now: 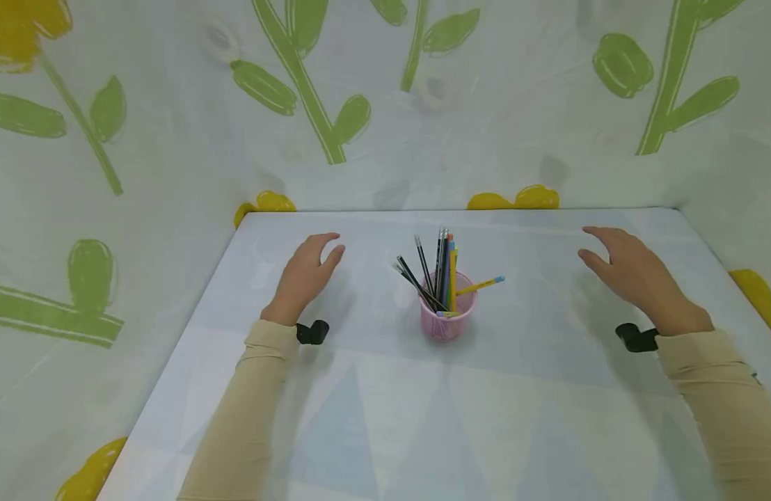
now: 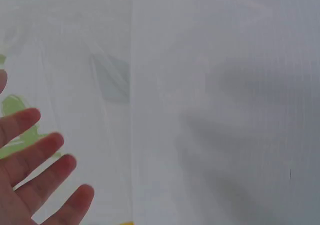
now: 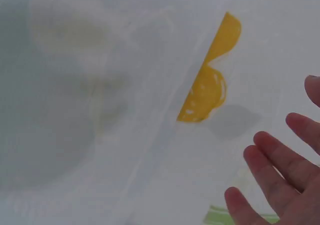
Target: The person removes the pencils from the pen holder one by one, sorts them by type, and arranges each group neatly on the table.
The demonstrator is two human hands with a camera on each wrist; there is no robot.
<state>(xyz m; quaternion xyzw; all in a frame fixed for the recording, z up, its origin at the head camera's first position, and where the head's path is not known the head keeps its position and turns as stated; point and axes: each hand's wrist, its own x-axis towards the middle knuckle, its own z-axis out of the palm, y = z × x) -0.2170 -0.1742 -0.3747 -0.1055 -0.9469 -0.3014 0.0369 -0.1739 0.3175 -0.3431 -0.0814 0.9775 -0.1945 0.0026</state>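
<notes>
A pink mesh pencil cup (image 1: 444, 327) stands upright on the table, between the two hands. Several black pencils (image 1: 425, 263) lean out of it, some tilted to the left. A yellow pencil (image 1: 479, 286) with a blue end slants out over the right rim. To the left of the cup, the left hand (image 1: 303, 275) is held over the table, fingers extended and holding nothing; its spread fingertips show in the left wrist view. Farther off on the right, the right hand (image 1: 636, 271) is likewise raised with loose, spread fingers and nothing in them.
The table (image 1: 385, 403) has a pale cover with blue triangles. Behind and beside it hangs a white cloth (image 1: 423, 160) printed with green stems and yellow flowers. Black straps with small camera mounts (image 1: 313, 332) sit at both wrists.
</notes>
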